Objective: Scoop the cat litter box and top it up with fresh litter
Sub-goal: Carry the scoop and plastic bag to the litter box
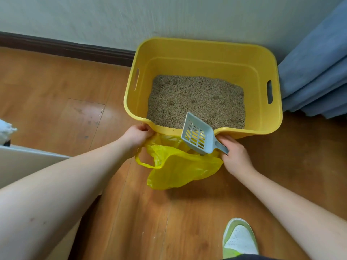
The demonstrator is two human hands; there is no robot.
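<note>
A deep yellow plastic litter box (203,53) with cut-out side handles stands on the brown wood-plank floor (56,87) against the pale wall, just beside a blue curtain (315,72), and holds a flat bed of beige granular litter (197,100). The left hand (137,136) is clamped on the box's near rim and the edge of a crumpled yellow plastic bag (180,169) lying in front of the box. The right hand (234,154) is closed on the handle of a grey slotted plastic scoop (197,136), tilted over the bag's mouth at the rim.
</note>
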